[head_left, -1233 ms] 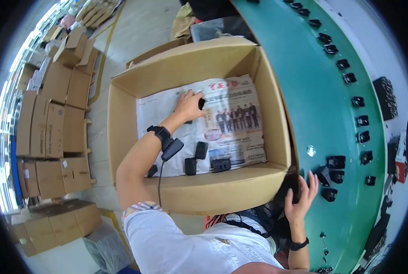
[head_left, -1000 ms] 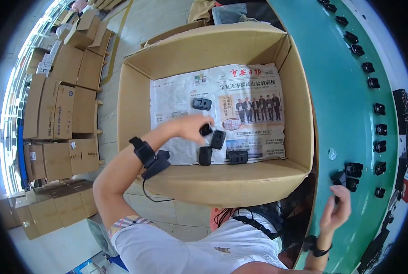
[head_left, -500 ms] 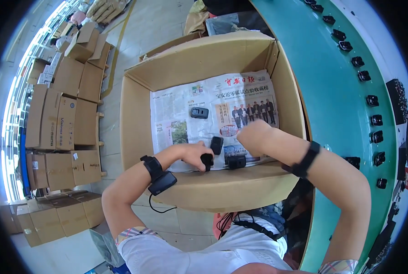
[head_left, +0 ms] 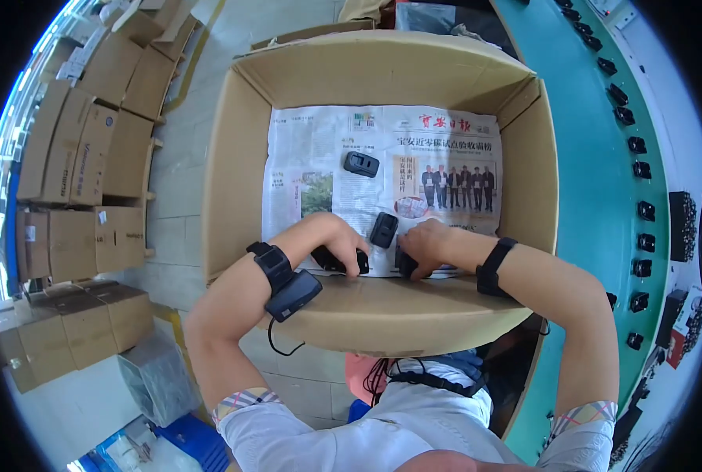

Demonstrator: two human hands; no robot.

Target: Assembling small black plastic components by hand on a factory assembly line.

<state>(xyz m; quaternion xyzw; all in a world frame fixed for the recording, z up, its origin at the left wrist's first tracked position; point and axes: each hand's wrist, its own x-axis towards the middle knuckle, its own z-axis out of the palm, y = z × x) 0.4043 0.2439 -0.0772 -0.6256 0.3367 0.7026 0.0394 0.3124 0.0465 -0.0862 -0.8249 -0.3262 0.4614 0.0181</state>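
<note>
A large open cardboard box (head_left: 382, 63) stands in front of me, its bottom lined with newspaper (head_left: 453, 189). Near its front wall, my left hand (head_left: 337, 238) curls around a small black device (head_left: 331, 259), and more black shows by its fingertips. Just to the right, my right hand (head_left: 430, 242) has its fingers closed on another black device (head_left: 405, 264), partly hidden beneath them. Between the hands lies a black rounded block-shaped device (head_left: 384, 230), touched by neither. A similar black device (head_left: 362, 164) rests farther back on the newspaper.
On the right, a green table (head_left: 579, 197) carries a row of small black parts (head_left: 642, 170). Stacked cardboard cartons (head_left: 76, 149) stand at left on a pallet. A black unit with a cable (head_left: 294, 297) is strapped to my left forearm.
My right hand has come down from above the newspaper onto the device near the front wall. My left hand stays at the front left. The whole view has shifted slightly.
</note>
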